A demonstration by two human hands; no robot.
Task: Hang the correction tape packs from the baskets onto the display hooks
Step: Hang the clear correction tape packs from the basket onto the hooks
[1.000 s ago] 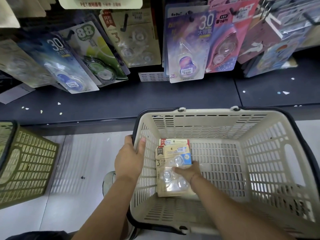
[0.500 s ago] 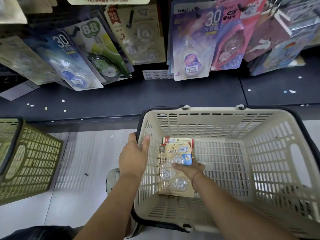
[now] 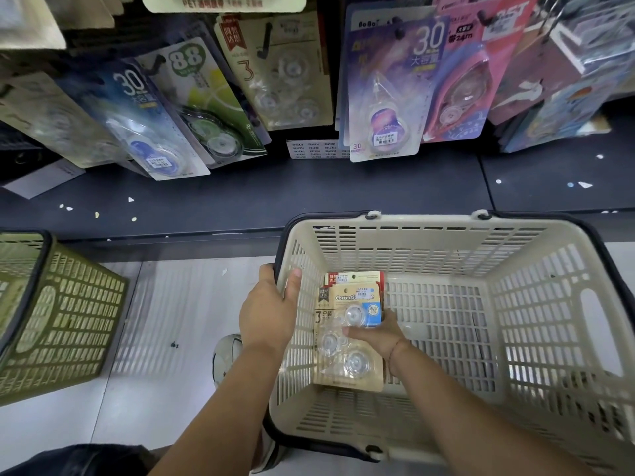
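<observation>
Backdrop: shop aisle, with a pale floor [image 3: 165, 304] under a dark shelf ledge [image 3: 240, 197] and a wall of carded stationery above it.
Packs: a small stack of correction tape packs [image 3: 354, 278] lies flat on the bottom of the cream basket [image 3: 429, 235], close to its left wall. The top pack [image 3: 343, 371] is a tan card carrying three clear blisters.
Handling: probably very light. The card looks stiff but creasable, and the blisters look smooth, slippery and easy to dent. It is best pinched by the card edge or by the bare strip near the hang hole, not by the bubbles.
Right hand [image 3: 376, 333]: reaches into the basket with fingers across the top pack's blisters, the grip closed on its right edge. I cannot tell whether it has one pack or several.
Left hand [image 3: 268, 310]: grip clenched on the basket's left rim, thumb inside, apparently steadying it.
Display hook [image 3: 263, 42]: black, above and left of the basket. A matching hung pack [image 3: 285, 77] marks the likely destination.
Green basket [image 3: 62, 321]: on the floor, well apart to the left.
</observation>
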